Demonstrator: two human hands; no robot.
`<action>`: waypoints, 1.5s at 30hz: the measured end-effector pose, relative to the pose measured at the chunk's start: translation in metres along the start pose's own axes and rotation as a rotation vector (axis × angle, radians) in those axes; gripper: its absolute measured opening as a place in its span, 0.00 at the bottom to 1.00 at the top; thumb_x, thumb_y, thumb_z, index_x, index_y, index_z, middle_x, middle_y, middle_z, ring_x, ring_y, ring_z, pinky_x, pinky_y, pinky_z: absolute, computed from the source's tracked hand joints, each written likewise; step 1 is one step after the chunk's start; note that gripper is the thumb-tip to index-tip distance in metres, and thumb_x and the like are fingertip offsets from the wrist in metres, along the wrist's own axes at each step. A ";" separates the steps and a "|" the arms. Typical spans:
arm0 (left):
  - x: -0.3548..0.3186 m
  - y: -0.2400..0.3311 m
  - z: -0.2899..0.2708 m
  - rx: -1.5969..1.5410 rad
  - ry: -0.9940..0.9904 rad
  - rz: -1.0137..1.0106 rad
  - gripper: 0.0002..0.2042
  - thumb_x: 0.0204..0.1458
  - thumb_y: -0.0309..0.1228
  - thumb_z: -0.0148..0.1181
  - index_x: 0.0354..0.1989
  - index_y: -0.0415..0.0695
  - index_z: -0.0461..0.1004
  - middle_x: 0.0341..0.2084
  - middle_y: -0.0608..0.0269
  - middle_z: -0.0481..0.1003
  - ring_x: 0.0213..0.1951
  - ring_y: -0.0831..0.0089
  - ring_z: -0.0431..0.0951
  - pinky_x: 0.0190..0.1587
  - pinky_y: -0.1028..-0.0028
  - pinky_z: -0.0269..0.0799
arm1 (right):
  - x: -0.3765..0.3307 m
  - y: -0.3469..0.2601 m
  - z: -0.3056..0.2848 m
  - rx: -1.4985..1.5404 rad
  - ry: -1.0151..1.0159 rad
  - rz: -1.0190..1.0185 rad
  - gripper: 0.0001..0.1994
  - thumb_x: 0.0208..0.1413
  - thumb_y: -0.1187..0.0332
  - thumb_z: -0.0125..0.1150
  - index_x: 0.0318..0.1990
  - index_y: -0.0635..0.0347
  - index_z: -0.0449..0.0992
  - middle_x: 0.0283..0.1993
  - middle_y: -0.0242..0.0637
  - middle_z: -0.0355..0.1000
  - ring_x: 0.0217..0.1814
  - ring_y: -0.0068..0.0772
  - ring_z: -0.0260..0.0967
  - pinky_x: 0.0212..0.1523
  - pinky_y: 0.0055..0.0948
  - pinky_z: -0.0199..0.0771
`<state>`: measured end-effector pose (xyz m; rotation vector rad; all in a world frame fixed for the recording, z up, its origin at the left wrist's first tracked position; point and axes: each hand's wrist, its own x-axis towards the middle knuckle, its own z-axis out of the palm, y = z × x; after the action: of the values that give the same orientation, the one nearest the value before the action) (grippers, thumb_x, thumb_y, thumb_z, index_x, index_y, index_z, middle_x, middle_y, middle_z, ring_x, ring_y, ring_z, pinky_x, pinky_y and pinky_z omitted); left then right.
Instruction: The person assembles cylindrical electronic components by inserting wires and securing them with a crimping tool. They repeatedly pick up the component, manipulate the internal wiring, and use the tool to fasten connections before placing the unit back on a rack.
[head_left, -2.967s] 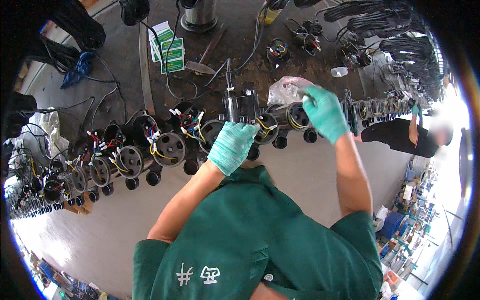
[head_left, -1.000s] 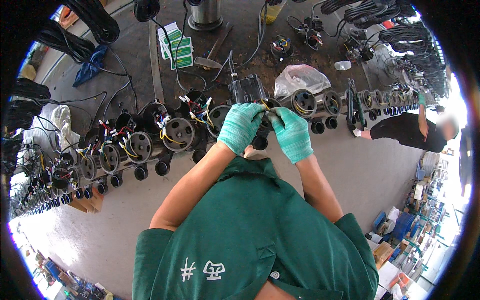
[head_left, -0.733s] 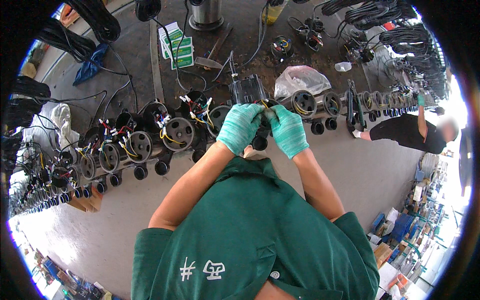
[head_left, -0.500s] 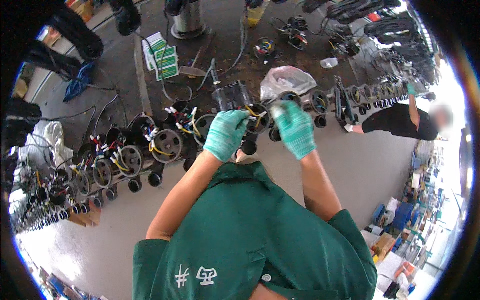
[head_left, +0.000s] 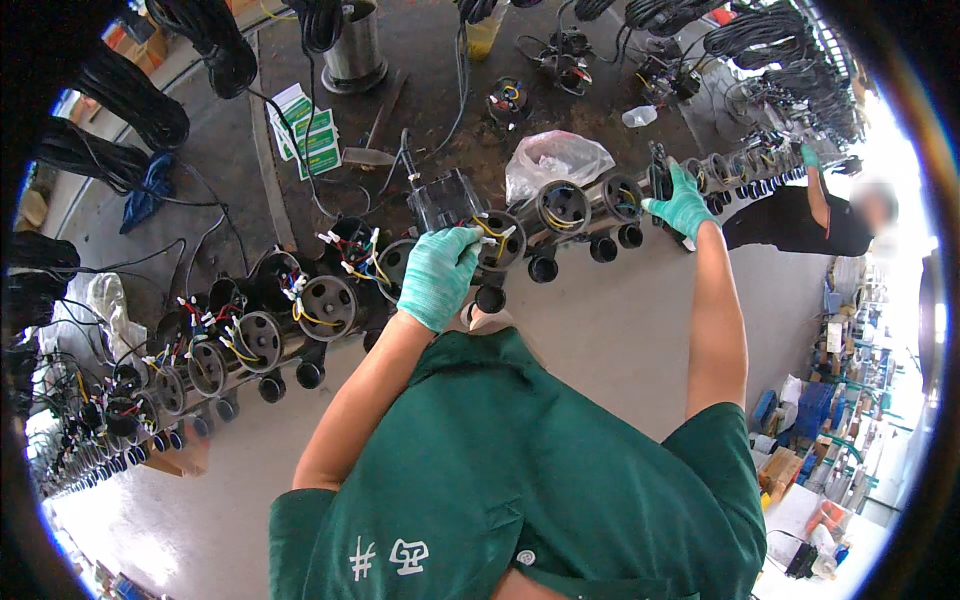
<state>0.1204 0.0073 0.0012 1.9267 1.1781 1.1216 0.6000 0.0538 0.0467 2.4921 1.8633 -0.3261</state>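
Observation:
My left hand [head_left: 438,278], in a green-and-white knitted glove, is closed at the near side of a black box-shaped part [head_left: 446,200] with a cable at its top. Its fingertips are beside the yellow wires and white connectors of a round metal housing [head_left: 502,243]; what they pinch is hidden. Stretched out to the right, my gloved right hand [head_left: 684,207] has its thumb and fingers spread around a narrow black part [head_left: 660,172] that stands between the cylinders. The fingers reach along its right side, and whether they grip it cannot be made out.
Cylindrical housings [head_left: 262,342] with loose wires line the bench edge. On the dark bench [head_left: 440,100] lie a plastic bag [head_left: 556,165], green-and-white cards [head_left: 306,135] and a metal pot [head_left: 355,50]. Black cable bundles [head_left: 215,50] hang above. Another person [head_left: 800,232] works at the far right.
My right hand has moved from near the left hand out to the right, to the narrow black part. The left hand stays by the box-shaped part. The whole view has shifted slightly.

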 end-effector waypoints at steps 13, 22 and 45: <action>0.001 0.000 -0.001 0.008 -0.027 -0.037 0.08 0.55 0.27 0.68 0.43 0.41 0.84 0.38 0.49 0.84 0.40 0.50 0.83 0.45 0.61 0.79 | -0.098 -0.042 -0.004 0.762 0.014 0.122 0.40 0.51 0.73 0.63 0.75 0.51 0.59 0.50 0.33 0.71 0.43 0.28 0.70 0.45 0.30 0.76; 0.002 0.008 -0.003 -0.036 -0.053 -0.096 0.08 0.54 0.25 0.69 0.43 0.41 0.84 0.37 0.49 0.83 0.39 0.51 0.83 0.44 0.62 0.78 | -0.228 -0.229 0.085 0.851 -0.061 -0.167 0.39 0.47 0.76 0.69 0.70 0.60 0.63 0.58 0.47 0.72 0.59 0.41 0.74 0.60 0.36 0.76; 0.001 0.004 -0.008 -0.025 -0.095 -0.087 0.11 0.55 0.21 0.64 0.45 0.41 0.84 0.40 0.48 0.83 0.43 0.51 0.84 0.48 0.63 0.79 | -0.211 -0.259 0.074 0.645 -0.120 -0.170 0.39 0.49 0.69 0.69 0.72 0.57 0.62 0.57 0.57 0.74 0.55 0.59 0.76 0.56 0.45 0.77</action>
<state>0.1154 0.0066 0.0082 1.8697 1.1793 0.9843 0.2850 -0.0809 0.0409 2.5629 2.1849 -1.2274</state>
